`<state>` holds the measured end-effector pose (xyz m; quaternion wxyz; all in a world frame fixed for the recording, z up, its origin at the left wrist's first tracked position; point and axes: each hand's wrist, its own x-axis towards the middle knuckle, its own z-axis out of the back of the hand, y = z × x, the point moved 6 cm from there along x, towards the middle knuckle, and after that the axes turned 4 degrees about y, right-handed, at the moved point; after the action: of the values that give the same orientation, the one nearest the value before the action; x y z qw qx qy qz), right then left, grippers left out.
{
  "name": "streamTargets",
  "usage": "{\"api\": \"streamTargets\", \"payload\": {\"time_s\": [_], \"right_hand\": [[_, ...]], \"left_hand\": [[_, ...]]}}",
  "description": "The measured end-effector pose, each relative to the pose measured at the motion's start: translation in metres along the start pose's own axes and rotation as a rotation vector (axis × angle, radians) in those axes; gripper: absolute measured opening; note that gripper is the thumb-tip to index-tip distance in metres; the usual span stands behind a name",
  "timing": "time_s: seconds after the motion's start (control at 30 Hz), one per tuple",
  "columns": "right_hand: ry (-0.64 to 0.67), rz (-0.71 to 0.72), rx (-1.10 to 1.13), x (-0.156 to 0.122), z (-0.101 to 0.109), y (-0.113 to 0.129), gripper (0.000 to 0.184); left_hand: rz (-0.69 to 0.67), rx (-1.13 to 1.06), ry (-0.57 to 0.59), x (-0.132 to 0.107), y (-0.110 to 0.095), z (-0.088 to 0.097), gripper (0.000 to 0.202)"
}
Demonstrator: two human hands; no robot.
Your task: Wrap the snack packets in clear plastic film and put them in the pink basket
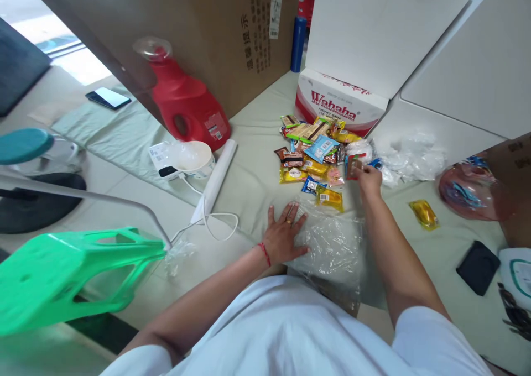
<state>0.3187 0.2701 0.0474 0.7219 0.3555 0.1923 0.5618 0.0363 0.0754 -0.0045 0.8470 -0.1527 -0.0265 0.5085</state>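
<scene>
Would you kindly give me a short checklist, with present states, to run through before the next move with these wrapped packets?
1. Right hand has hold of the small brown-and-red packet: ok.
2. Left hand is free of any packet, lying palm down by the clear, crinkled plastic bag: ok.
3. Colourful pile of plastic-wrapped packets lies before the white-and-red cardboard Wahaha box, within apparent reach: ok.
4. All packets grouped together: not ok; a small yellow plastic-wrapped packet lies apart, to the right.
5. Clear bag's mouth open: cannot tell.
</scene>
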Motion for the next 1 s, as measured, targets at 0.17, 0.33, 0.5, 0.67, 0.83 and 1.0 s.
{"api": "streamTargets", "payload": {"time_s": [0.17, 0.33, 0.5, 0.67, 0.83, 1.0], "right_hand": [[-0.257, 0.348, -0.133, -0.107, 0.088, 0.039, 0.041], [0.225, 0.733, -0.416, -0.226, 0.025, 0.060, 0.040], [0.683, 0.696, -0.402, -0.247, -0.016, 0.046, 0.053], [0.507, 0.359, -0.244, -0.137, 0.010, 0.039, 0.051], [0.175, 0.228, -0.404, -0.002, -0.033, 0.053, 0.062], [0.204, 0.133, -0.432, 0.042, -0.051, 0.058, 0.046]], "left_hand": [[0.026, -0.021, 0.009, 0.001, -0.003, -0.002, 0.105], [0.029, -0.042, -0.002, 0.000, -0.004, 0.000, 0.110], [-0.035, -0.055, -0.050, -0.008, 0.004, 0.000, 0.111], [-0.056, -0.048, -0.080, -0.013, 0.010, 0.001, 0.108], [-0.042, -0.085, -0.042, -0.012, 0.011, 0.000, 0.109], [-0.025, -0.114, -0.013, -0.011, 0.011, 0.001, 0.113]]}}
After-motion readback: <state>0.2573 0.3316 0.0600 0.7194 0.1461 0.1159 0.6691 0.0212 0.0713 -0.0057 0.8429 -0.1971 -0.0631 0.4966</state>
